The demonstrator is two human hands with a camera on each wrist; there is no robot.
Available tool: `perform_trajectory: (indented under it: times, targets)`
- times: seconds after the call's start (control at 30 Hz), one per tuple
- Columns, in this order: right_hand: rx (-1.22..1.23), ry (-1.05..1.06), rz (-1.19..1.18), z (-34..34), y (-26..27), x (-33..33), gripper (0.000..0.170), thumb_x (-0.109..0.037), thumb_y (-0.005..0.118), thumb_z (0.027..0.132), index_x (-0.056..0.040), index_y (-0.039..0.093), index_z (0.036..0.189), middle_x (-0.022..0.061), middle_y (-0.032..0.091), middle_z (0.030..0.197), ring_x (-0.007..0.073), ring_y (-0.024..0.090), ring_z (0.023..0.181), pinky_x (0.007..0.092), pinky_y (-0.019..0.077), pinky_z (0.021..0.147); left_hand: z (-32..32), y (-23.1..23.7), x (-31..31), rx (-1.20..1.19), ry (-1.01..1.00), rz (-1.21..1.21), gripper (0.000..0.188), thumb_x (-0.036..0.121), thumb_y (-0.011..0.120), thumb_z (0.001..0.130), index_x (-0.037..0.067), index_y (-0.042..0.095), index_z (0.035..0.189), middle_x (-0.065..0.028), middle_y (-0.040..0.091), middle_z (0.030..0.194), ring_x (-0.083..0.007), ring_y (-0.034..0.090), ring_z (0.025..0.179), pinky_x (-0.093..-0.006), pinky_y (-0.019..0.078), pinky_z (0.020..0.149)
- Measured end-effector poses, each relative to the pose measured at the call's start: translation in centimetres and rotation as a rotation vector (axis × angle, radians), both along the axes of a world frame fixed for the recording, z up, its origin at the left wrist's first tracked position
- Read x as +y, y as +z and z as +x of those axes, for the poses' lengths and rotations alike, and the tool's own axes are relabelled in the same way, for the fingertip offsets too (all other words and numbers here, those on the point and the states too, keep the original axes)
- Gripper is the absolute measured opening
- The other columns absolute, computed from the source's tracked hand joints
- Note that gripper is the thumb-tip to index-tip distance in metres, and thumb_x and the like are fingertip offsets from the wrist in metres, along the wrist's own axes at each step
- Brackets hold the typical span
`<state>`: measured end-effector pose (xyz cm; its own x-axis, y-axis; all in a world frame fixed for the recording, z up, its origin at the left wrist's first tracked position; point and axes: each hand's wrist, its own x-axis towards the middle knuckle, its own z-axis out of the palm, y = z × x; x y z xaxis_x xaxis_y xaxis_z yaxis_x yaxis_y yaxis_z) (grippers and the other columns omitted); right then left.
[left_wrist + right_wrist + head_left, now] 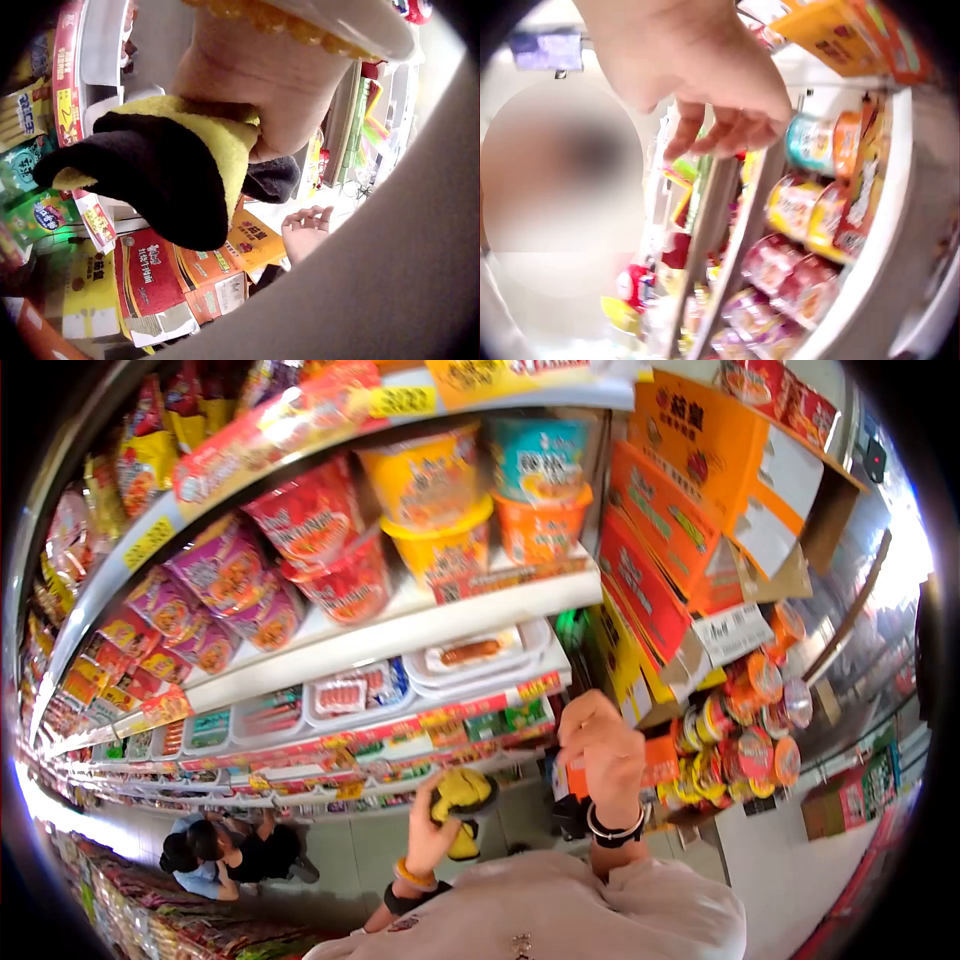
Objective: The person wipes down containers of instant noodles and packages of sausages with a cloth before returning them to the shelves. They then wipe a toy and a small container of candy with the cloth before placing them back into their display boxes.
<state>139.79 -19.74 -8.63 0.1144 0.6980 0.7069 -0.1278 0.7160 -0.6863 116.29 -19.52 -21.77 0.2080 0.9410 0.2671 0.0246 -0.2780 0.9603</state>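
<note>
My left hand (425,835) grips a soft yellow-and-black plush cloth (463,790), low in front of the shelves. In the left wrist view the black folds of the cloth (165,176) droop from under the hand (262,86); the fingers are mostly hidden behind it. Raised to the right, my right hand (605,750) has loosely curled fingers and holds nothing. It is nearest to the stacked cardboard cartons (640,600) at the shelf's end. The right wrist view shows this hand (705,67) with its fingers hanging loosely.
Instant noodle tubs (430,500) stand stacked on the upper shelf. Below, white trays (355,695) hold packaged snacks. More noodle cups (745,755) are piled at the right, beside the cartons. Other people (235,850) are in the aisle at the lower left.
</note>
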Motion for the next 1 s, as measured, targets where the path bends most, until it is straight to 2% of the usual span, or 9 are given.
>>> perform_trajectory:
  times: [0.03,0.1,0.37,0.5,0.53,0.63,0.67,0.93,1.0]
  targets:
    - [-0.132,-0.029,-0.044,0.2,-0.2,0.4,0.039,-0.042,0.059,0.087,-0.0024,0.063,0.090,0.0105,0.055,0.085,0.0216,0.052,0.081,0.0317,0.0410,0.072,0.1,0.3,0.0,-0.053,-0.020,-0.074,0.059,-0.012,0.052,0.071,-0.001,0.043,0.128,-0.0120,0.053,0.119,-0.0214,0.051,0.113,-0.0319,0.0409,0.096]
    - [-0.371,-0.176,-0.228,0.0,-0.4,1.1,0.016,-0.013,0.072,0.078,-0.0008,0.064,0.085,0.0085,0.059,0.090,0.0201,0.057,0.083,0.0300,0.0459,0.072,-0.2,0.2,0.2,-0.107,-0.067,-0.169,0.059,-0.012,0.052,0.072,-0.001,0.042,0.128,-0.0124,0.053,0.120,-0.0210,0.052,0.113,-0.0310,0.0419,0.094]
    - [-0.538,-0.200,-0.441,0.2,-4.4,1.6,0.013,-0.012,0.064,0.084,-0.0008,0.063,0.079,0.0091,0.059,0.063,0.0168,0.054,0.048,0.0259,0.0424,0.047,0.2,1.3,0.2,-0.067,-0.051,-0.106,0.056,-0.009,0.056,0.074,0.001,0.044,0.127,-0.0121,0.055,0.117,-0.0190,0.053,0.111,-0.0303,0.0426,0.092]
    - [-0.612,-0.188,-0.461,0.5,-4.2,1.5,0.010,-0.010,0.064,0.083,-0.0016,0.065,0.088,0.0106,0.063,0.073,0.0236,0.062,0.066,0.0295,0.0481,0.058,0.5,1.5,0.1,-0.094,-0.030,-0.103,0.057,-0.011,0.055,0.073,0.001,0.045,0.127,-0.0117,0.055,0.116,-0.0198,0.053,0.109,-0.0304,0.0435,0.091]
    - [-0.626,-0.185,-0.272,-0.2,-2.9,1.5,0.022,-0.005,0.064,0.079,-0.0049,0.065,0.101,0.0106,0.063,0.096,0.0264,0.060,0.093,0.0333,0.0486,0.079,0.6,1.8,0.3,-0.056,0.010,-0.051,0.057,-0.012,0.053,0.072,0.001,0.045,0.127,-0.0119,0.055,0.116,-0.0199,0.054,0.109,-0.0304,0.0436,0.091]
    - [-0.632,-0.101,-0.247,-1.5,-2.9,1.1,0.035,-0.001,0.064,0.076,-0.0093,0.063,0.111,0.0081,0.055,0.118,0.0280,0.050,0.112,0.0371,0.0416,0.094,0.9,2.3,0.7,-0.001,0.099,0.029,0.059,-0.013,0.050,0.070,0.000,0.044,0.126,-0.0125,0.056,0.115,-0.0203,0.054,0.108,-0.0305,0.0438,0.091]
    - [-0.658,-0.070,-0.194,-1.5,-2.9,0.9,0.026,0.002,0.065,0.075,-0.0063,0.067,0.099,0.0076,0.051,0.124,0.0240,0.053,0.105,0.0349,0.0449,0.084,1.0,2.3,0.9,-0.020,0.104,0.008,0.059,-0.013,0.049,0.069,0.000,0.044,0.126,-0.0128,0.055,0.115,-0.0205,0.054,0.108,-0.0306,0.0439,0.091]
    - [-0.452,-0.042,-0.320,0.3,-4.8,-0.5,0.010,-0.001,0.069,0.075,0.0008,0.063,0.082,0.0079,0.063,0.081,0.0183,0.061,0.070,0.0290,0.0490,0.064,2.2,3.7,0.6,0.064,0.046,0.088,0.058,-0.014,0.047,0.070,0.001,0.044,0.126,-0.0139,0.053,0.118,-0.0216,0.052,0.110,-0.0308,0.0430,0.091]
    - [-0.364,0.048,-0.347,1.0,-4.3,-1.9,0.011,0.000,0.071,0.073,0.0011,0.064,0.081,0.0085,0.065,0.085,0.0183,0.062,0.074,0.0281,0.0493,0.066,2.5,2.9,0.9,0.000,-0.014,0.004,0.059,-0.014,0.047,0.070,0.001,0.043,0.127,-0.0130,0.051,0.119,-0.0215,0.052,0.110,-0.0311,0.0424,0.092]
